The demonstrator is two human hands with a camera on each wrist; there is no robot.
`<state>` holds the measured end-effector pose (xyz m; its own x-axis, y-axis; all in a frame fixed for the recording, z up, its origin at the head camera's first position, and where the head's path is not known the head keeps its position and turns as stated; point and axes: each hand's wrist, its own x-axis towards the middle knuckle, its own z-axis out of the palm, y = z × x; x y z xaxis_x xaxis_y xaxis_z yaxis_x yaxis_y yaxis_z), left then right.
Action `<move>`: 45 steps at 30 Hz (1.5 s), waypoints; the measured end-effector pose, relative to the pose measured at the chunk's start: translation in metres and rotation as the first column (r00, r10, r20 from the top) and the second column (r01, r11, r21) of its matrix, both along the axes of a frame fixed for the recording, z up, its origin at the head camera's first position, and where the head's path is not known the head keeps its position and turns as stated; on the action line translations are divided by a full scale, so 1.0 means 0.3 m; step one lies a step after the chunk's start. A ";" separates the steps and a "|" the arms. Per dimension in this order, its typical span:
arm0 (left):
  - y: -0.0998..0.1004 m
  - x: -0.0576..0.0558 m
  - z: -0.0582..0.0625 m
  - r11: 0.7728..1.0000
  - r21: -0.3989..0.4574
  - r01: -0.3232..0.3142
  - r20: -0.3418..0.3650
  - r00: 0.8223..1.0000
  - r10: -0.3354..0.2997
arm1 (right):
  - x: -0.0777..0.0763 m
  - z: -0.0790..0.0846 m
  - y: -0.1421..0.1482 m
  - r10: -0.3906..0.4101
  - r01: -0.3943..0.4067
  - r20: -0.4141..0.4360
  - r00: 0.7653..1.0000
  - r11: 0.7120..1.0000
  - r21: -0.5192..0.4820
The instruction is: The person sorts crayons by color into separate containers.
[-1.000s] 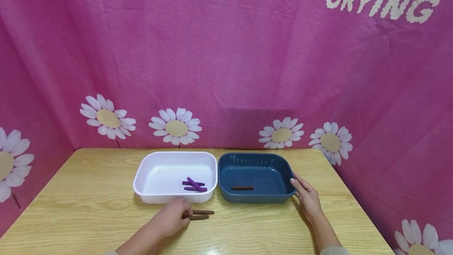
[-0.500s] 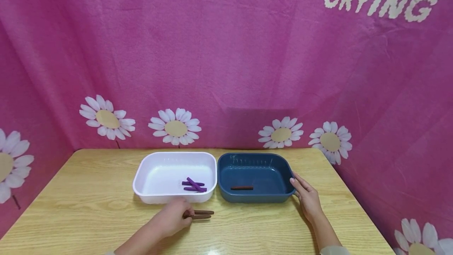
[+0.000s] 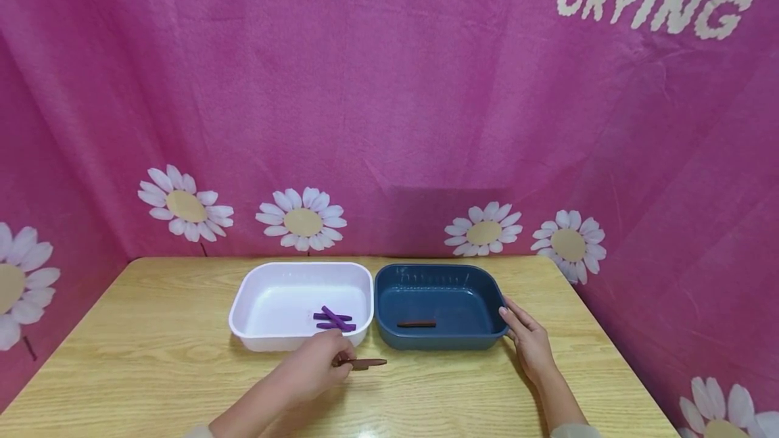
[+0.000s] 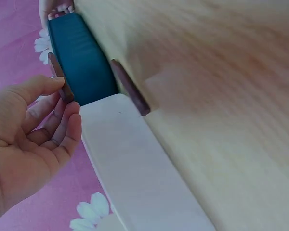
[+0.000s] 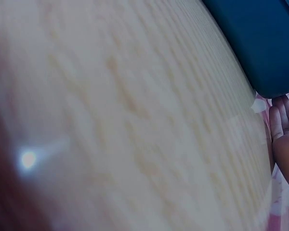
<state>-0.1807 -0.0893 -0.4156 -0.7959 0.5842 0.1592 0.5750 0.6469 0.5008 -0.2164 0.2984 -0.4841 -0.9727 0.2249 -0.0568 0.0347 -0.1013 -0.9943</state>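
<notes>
Between thumb and fingertips, my left hand point(image 3: 319, 363) pinches a brown crayon point(image 4: 62, 79), raised in front of the white bin point(image 3: 243, 326). A second brown crayon point(image 4: 130, 86) lies on the table beneath, partly hidden by the held one in the head view. Two bins stand side by side; the dark blue bin point(image 3: 438, 341) is at the right. My right hand point(image 3: 531, 343) holds its right end, thumb on the rim and the other fingers against the outer wall. Inside the blue bin is one brown crayon point(image 3: 416, 324).
Several purple crayons point(image 3: 335, 318) lie crossed in the white bin's front right corner. Both bins rest on a wooden table point(image 3: 152, 357). A pink curtain point(image 3: 389, 120) with printed daisies hangs close behind and along the sides.
My left hand has lifted one brown crayon off the table and moved slightly right with it. The other stays on the table. My right hand and both bins have not moved.
</notes>
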 end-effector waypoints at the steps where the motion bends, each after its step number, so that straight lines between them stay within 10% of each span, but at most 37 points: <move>1: 0.005 -0.004 0.005 1.000 0.002 0.002 -0.002 1.000 -0.002 | 0.001 0.000 0.000 -0.001 0.001 -0.002 1.000 1.000 0.000; 18: 0.111 -0.098 0.082 0.999 0.037 0.015 -0.083 0.996 -0.012 | 0.002 0.000 0.004 -0.009 0.009 0.014 1.000 1.000 0.005; 45: 0.250 -0.219 0.085 0.998 -0.018 -0.060 0.069 0.996 0.061 | -0.003 -0.007 0.005 -0.016 0.016 0.000 1.000 1.000 -0.009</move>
<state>-0.2464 -0.0142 -0.3901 -0.8388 0.5364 0.0934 0.4987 0.6880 0.5272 -0.2172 0.3000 -0.4861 -0.9691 0.2395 -0.0588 0.0329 -0.1107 -0.9933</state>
